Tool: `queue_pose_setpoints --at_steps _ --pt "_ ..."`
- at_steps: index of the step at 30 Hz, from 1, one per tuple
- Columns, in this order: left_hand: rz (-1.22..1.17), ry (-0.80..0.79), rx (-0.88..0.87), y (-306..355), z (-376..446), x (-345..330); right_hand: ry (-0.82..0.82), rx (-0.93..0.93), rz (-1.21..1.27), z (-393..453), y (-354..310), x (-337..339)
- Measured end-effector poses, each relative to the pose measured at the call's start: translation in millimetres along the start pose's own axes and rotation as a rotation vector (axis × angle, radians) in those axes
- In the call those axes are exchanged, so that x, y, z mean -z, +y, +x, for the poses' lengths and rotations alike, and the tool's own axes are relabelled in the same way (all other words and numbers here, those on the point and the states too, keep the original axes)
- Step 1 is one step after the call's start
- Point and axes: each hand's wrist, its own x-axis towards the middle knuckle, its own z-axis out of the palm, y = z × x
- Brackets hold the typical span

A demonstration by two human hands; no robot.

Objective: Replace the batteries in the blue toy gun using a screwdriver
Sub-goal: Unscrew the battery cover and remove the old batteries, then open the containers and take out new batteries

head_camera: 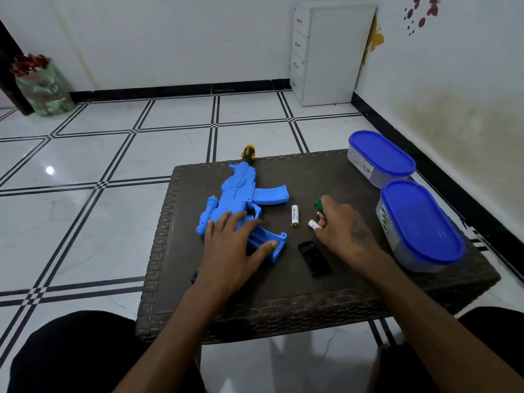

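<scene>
two blue-lidded tubs [419, 222] crowd right hand [343, 225].

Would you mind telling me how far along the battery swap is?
Done: the black cover lies off the blue toy gun. In hand: the right hand picks at batteries beside the loose white battery; the left hand steadies the gun. Left: loading, screwing shut.

This is looking like a room in a home. A glossy white tiled floor [113, 154] with black line borders is spreading out to white walls. A small white drawer cabinet [326, 52] is standing at one o'clock, beside butterfly and flower wall decals [375, 38]. A wrapped bouquet [42, 86] is leaning at ten o'clock. A low dark wicker worktop [283, 302] is sitting at the centre.
</scene>
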Motion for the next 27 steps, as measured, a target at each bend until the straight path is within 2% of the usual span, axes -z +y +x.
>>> queue_pose_setpoints --at_steps 5,12,15,18,27 --pt "0.040 -0.043 -0.012 0 -2 4 -0.024 0.014 0.016 -2 -4 1" --pt "0.036 -0.038 -0.003 3 -1 3 0.065 -0.075 0.071 4 4 27" --pt "0.006 -0.012 -0.007 8 2 2 -0.018 -0.190 0.051 17 13 36" --pt "0.014 -0.017 -0.013 14 6 0 -0.148 -0.256 -0.071 25 19 34" --pt "-0.036 0.034 -0.083 26 16 0 -0.206 -0.176 -0.204 25 28 19"
